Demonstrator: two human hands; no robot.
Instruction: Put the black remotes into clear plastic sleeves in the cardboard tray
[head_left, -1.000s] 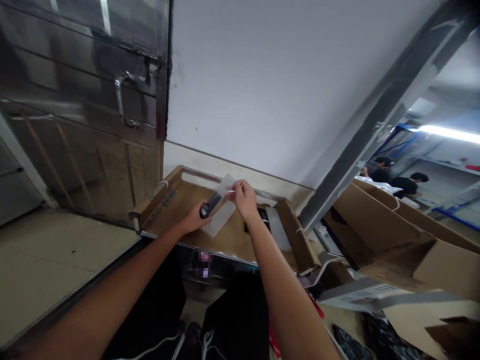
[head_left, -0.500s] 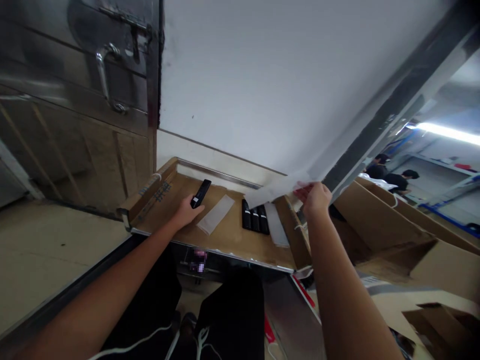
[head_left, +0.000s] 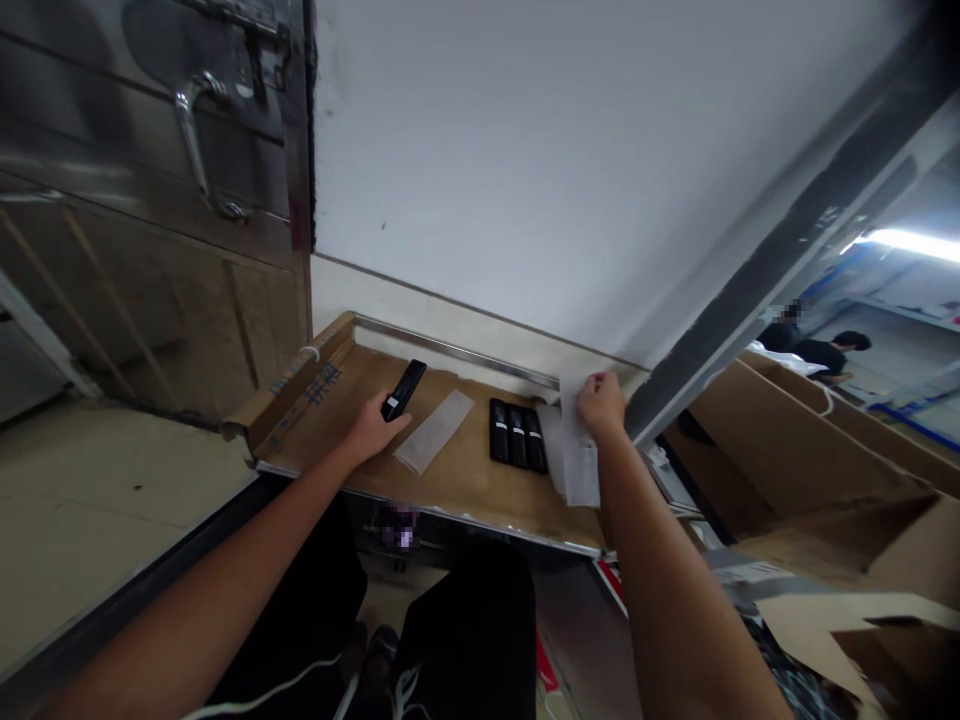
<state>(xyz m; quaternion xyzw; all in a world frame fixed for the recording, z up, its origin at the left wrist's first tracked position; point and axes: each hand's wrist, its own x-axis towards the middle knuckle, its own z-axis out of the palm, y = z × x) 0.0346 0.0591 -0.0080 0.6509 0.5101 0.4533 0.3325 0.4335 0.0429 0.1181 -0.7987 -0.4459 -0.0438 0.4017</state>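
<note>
My left hand is closed round the lower end of a slim black remote control with a small white label, over the left part of a cardboard-lined tray. To its right a translucent plastic sleeve lies flat and slanted. Three more black remote controls lie side by side on the cardboard. My right hand pinches the upper part of another translucent sleeve, which hangs down at the tray's right end. It partly covers a further sleeve beside the three remotes.
A white wall panel rises behind the tray. On the left is a metal door with a handle. Large open cardboard boxes stand at the right. Two people are farther back, beyond the frame post.
My right hand has moved down and slightly left, and its sleeve has swung from stretching leftward over the remotes to hanging nearly upright. My left hand still holds its remote in place.
</note>
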